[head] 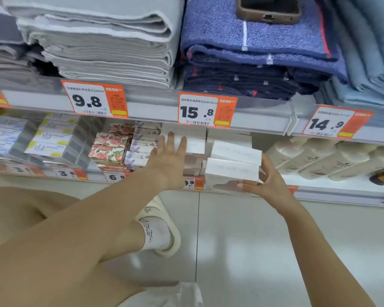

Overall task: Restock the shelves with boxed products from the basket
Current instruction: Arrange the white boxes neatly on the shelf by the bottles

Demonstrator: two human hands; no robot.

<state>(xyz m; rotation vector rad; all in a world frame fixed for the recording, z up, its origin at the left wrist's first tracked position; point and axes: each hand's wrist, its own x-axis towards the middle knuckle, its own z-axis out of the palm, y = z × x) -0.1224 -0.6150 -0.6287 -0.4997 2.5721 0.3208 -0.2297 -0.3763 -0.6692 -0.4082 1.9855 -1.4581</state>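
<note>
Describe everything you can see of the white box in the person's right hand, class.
The white box is a plain, oblong carton, apparently cardboard, with faint print too blurred to read. It is closed and lies flat, jutting over the front edge of the lower shelf. The right hand grips its right end, thumb underneath and fingers behind. A second matching white box lies on top of it, slightly skewed. The left hand does not touch it.

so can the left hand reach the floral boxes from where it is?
Probably yes: the left hand lies open on the white boxes, and the floral boxes sit just beside it, nothing between.
</note>
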